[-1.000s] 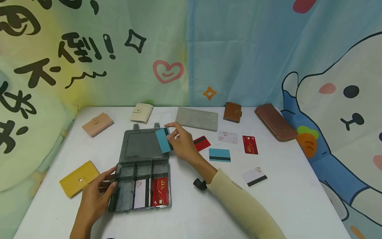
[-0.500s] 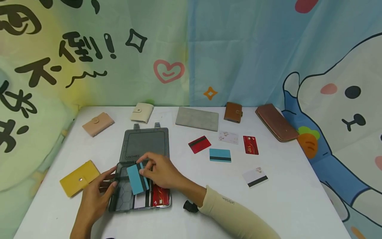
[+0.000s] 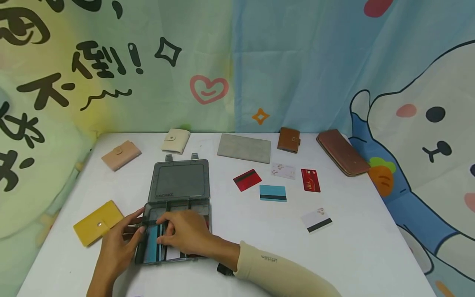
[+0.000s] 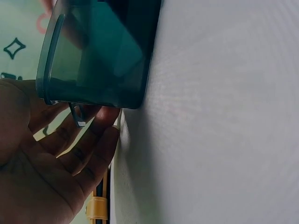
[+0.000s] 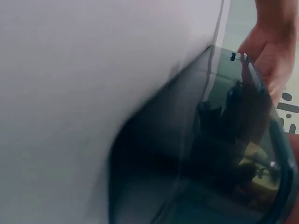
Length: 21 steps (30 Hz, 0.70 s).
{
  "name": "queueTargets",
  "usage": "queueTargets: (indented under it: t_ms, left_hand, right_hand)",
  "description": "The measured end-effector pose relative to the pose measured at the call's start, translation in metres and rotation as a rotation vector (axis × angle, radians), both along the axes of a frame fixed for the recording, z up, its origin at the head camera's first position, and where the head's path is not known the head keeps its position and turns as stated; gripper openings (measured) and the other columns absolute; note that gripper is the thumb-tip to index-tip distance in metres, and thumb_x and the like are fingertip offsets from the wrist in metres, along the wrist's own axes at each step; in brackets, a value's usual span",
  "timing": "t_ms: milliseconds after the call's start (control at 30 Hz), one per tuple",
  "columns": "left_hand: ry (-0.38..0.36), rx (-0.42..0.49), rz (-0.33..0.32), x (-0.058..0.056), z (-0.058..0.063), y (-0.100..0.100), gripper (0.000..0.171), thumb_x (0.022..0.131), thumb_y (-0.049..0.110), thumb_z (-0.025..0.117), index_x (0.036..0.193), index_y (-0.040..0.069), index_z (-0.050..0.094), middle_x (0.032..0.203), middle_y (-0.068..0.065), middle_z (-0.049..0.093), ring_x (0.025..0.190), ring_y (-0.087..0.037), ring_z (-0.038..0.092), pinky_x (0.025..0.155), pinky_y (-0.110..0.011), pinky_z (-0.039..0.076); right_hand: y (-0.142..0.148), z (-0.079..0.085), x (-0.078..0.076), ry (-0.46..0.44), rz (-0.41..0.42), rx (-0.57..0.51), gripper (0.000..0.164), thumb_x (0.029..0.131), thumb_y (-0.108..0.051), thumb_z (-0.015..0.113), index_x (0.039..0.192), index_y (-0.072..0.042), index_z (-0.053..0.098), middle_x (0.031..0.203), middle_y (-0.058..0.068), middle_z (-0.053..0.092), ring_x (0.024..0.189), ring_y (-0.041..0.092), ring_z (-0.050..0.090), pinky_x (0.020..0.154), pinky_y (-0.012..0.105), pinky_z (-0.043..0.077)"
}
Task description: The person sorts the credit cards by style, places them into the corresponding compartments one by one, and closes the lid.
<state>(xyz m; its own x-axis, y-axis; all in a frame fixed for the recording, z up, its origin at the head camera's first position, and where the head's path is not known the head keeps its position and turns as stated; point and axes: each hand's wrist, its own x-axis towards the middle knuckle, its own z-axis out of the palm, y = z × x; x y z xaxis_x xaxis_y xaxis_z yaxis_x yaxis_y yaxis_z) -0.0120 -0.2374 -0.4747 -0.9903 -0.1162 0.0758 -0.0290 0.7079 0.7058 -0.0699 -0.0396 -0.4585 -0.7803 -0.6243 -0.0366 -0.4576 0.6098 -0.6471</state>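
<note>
A grey see-through organizer box (image 3: 179,179) lies with its lid folded back on the table. In its left front compartment is a blue card (image 3: 151,244) with a dark stripe, pinched at its right edge by my right hand (image 3: 187,232). That hand hides much of the middle and right compartments; part of a white card (image 3: 172,253) shows below it. My left hand (image 3: 118,243) rests against the box's left side, fingers loosely extended. In the left wrist view, the fingertips of my left hand (image 4: 60,158) touch the box wall (image 4: 98,60).
A yellow wallet (image 3: 98,222) lies left of the box. Loose cards, including a red card (image 3: 247,180) and a blue card (image 3: 272,192), lie to the right. Along the back are a pink wallet (image 3: 121,155), cream wallet (image 3: 176,140), grey wallet (image 3: 244,148) and brown wallets (image 3: 343,152).
My right hand has carried the blue card from over the lid, leftward and toward me, down into the left front compartment. The left hand has stayed at the box's side.
</note>
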Motion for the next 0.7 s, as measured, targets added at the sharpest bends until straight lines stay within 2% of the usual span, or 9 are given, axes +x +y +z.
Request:
queueTargets:
  t_ms: [100,200,367,433,500,600,700]
  left_hand:
    - [-0.012,0.004,0.001,0.001,0.000,0.000,0.055,0.095,0.005,0.064,0.147,0.018,0.050,0.123,-0.017,0.066,0.101,-0.032,0.069,0.082,-0.041,0.061]
    - [-0.020,0.008,-0.002,0.001,0.000,0.000,0.056,0.096,0.006,0.064,0.148,0.019,0.049,0.124,-0.017,0.066,0.101,-0.033,0.069,0.084,-0.045,0.060]
    - [-0.027,0.005,0.001,0.000,0.001,0.000,0.056,0.096,0.006,0.064,0.148,0.019,0.049,0.124,-0.017,0.066,0.102,-0.033,0.069,0.084,-0.044,0.060]
    - [-0.028,0.002,0.004,0.000,0.002,0.001,0.056,0.096,0.005,0.064,0.148,0.019,0.049,0.124,-0.017,0.066,0.102,-0.033,0.069,0.084,-0.043,0.060]
    - [-0.023,-0.001,0.008,0.000,0.002,0.001,0.056,0.095,0.005,0.065,0.148,0.018,0.049,0.124,-0.017,0.066,0.101,-0.033,0.069,0.083,-0.040,0.061]
    - [-0.015,-0.005,0.016,0.000,0.002,0.001,0.056,0.094,0.004,0.065,0.147,0.018,0.050,0.123,-0.017,0.067,0.100,-0.032,0.070,0.080,-0.030,0.061]
    - [-0.014,-0.012,0.025,0.000,0.001,0.002,0.056,0.094,0.003,0.066,0.146,0.018,0.051,0.122,-0.016,0.067,0.099,-0.031,0.070,0.079,-0.025,0.059]
  right_hand:
    - [0.000,-0.001,0.000,0.034,0.035,0.046,0.041,0.086,-0.047,0.075,0.123,-0.034,0.066,0.063,-0.027,0.053,0.057,-0.009,0.048,0.048,0.012,0.041]
    - [0.001,-0.001,-0.002,0.031,0.054,0.040,0.039,0.086,-0.047,0.075,0.122,-0.034,0.066,0.064,-0.027,0.053,0.059,-0.008,0.048,0.050,0.011,0.041]
    - [0.012,0.000,-0.008,-0.028,0.131,-0.090,0.036,0.090,-0.041,0.073,0.122,-0.027,0.066,0.071,-0.024,0.058,0.053,-0.007,0.049,0.063,0.007,0.045]
    - [0.018,0.002,-0.014,-0.066,0.161,-0.162,0.035,0.091,-0.038,0.072,0.123,-0.024,0.066,0.075,-0.022,0.060,0.052,-0.006,0.050,0.064,0.008,0.047]
    - [0.025,0.004,-0.021,-0.095,0.170,-0.220,0.034,0.092,-0.036,0.072,0.122,-0.022,0.066,0.076,-0.020,0.062,0.051,-0.004,0.050,0.059,0.010,0.049]
    - [0.038,0.006,-0.034,-0.160,0.154,-0.310,0.034,0.091,-0.033,0.073,0.121,-0.021,0.066,0.077,-0.015,0.064,0.050,0.002,0.051,0.049,0.017,0.049]
    - [0.053,0.006,-0.051,-0.202,0.124,-0.374,0.034,0.089,-0.031,0.076,0.121,-0.022,0.066,0.078,-0.012,0.066,0.050,0.008,0.051,0.049,0.020,0.048]
